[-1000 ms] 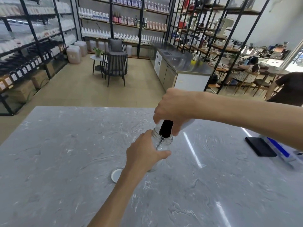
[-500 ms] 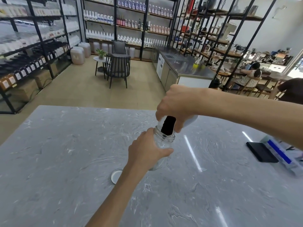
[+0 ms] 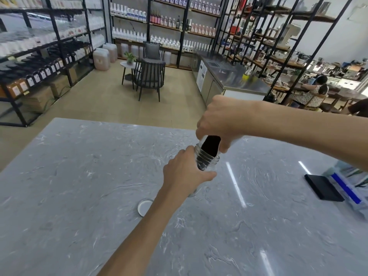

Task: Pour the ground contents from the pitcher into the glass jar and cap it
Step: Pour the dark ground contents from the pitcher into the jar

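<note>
Obs., head view. Grey marbled table (image 3: pixel 79 176), both hands over its middle.

Glass jar (image 3: pixel 209 163): the left hand (image 3: pixel 184 174) holds it, fingers wrapped round the body, with the thumb lying across the near side just below the threaded neck. The long axis leans; the base is low beside the left wrist and the open mouth points up and to the right, toward the pitcher. The hand hides whether the base touches the table.

Pitcher (image 3: pixel 236 138): the right hand (image 3: pixel 221 120) grips it from above, fingers curled over it and covering most of the body. It is tipped steeply, with the long axis running from the far upper right down to the near lower left. The mouth points down into the jar mouth, rim inside or touching the jar's rim.

Ground contents (image 3: pixel 211 146): a dark mass fills the pitcher's mouth and reaches down past the jar's threads. Some dark material shows inside the jar neck.

Lid (image 3: pixel 145 207): white, round, flat on the table, left of the left forearm and apart from the jar.

Right edge of the table: a flat black slab (image 3: pixel 323 188), and beside it a clear packet with a blue stripe (image 3: pixel 347 188).

Writing: no text is legible on the jar, pitcher or lid. The bottles on the shelves (image 3: pixel 159 22) behind carry labels too small to read.
</note>
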Demonstrator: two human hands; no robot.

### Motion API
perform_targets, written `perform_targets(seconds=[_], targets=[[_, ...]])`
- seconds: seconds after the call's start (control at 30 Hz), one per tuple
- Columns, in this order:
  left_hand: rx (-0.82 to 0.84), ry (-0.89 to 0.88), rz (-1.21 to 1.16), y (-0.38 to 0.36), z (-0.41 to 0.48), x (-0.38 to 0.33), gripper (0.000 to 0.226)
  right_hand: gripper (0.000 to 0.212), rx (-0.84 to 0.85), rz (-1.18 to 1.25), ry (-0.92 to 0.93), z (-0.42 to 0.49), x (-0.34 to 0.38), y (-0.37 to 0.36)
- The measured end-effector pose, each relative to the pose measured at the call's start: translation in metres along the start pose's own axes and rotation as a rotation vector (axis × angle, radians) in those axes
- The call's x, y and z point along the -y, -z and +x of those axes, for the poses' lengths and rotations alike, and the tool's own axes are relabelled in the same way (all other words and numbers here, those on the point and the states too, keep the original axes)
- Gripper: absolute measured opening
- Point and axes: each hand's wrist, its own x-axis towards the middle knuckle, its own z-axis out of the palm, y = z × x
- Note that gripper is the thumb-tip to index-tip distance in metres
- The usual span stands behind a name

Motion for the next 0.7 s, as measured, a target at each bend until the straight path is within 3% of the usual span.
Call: perform_targets(seconds=[0.33, 0.7], targets=[[-0.039, -0.02, 0.015, 0.01, 0.007, -0.006, 0.069, 0.067, 0.013, -0.039, 0.002, -0.002, -0.011, 0.006], [-0.028, -0.028, 0.011, 0.01, 0.004, -0.009, 0.069, 0.057, 0.012, -0.081, 0.0, -0.005, -0.009, 0.003]])
